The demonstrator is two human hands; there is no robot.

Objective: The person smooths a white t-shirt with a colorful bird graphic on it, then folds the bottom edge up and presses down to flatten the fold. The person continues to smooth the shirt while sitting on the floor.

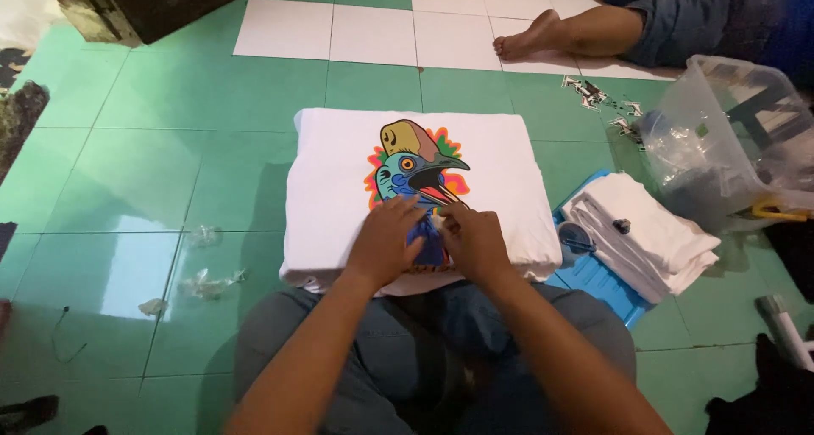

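White cotton shirt (500,181) lies flat across the person's lap, so the left hand (386,242) and right hand (476,242), at six o'clock, press open-fingered on its bird print (415,168).

Two hands — left hand (386,240) and right hand (476,242) — on one printed white shirt (500,172). One stack of folded white cloths (649,231), one blue board (598,278), one clear plastic tub (729,138), three crumpled plastic scraps (203,278) — one other person's bare foot (526,38).

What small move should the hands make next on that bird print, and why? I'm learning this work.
Probably smooth outward: both the left hand and right hand rest flat on the lower part of the bird print on the white shirt, fingertips meeting at its middle.
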